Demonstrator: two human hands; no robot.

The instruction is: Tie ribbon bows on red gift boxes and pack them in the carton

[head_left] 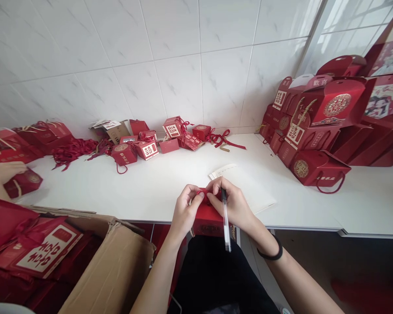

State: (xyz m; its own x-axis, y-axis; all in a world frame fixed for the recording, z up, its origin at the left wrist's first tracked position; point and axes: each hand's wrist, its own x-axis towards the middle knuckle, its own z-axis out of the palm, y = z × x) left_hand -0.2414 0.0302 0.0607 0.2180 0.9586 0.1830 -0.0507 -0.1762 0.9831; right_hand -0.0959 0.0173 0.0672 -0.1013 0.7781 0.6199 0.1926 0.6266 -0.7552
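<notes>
A red gift box (211, 214) is at the table's front edge, close to my body. Above its top, my left hand (186, 208) pinches a red ribbon (201, 192) between thumb and fingertips. My right hand (233, 204) meets it from the other side, its thumb and fingers closed at the same ribbon. A clear pen with a black cap (226, 222) is tucked in the right hand's fingers and points down toward me. Part of the ribbon is hidden behind my fingers. A twisted cord (233, 232) hangs at the box's right side.
White paper sheets (255, 194) lie beside my right hand. Stacked red gift boxes (321, 165) stand at right. Small boxes (149, 150) and ribbons (74, 150) lie along the wall. A cardboard carton (118, 257) is front left. Another person's hand (5, 172) touches a box at far left.
</notes>
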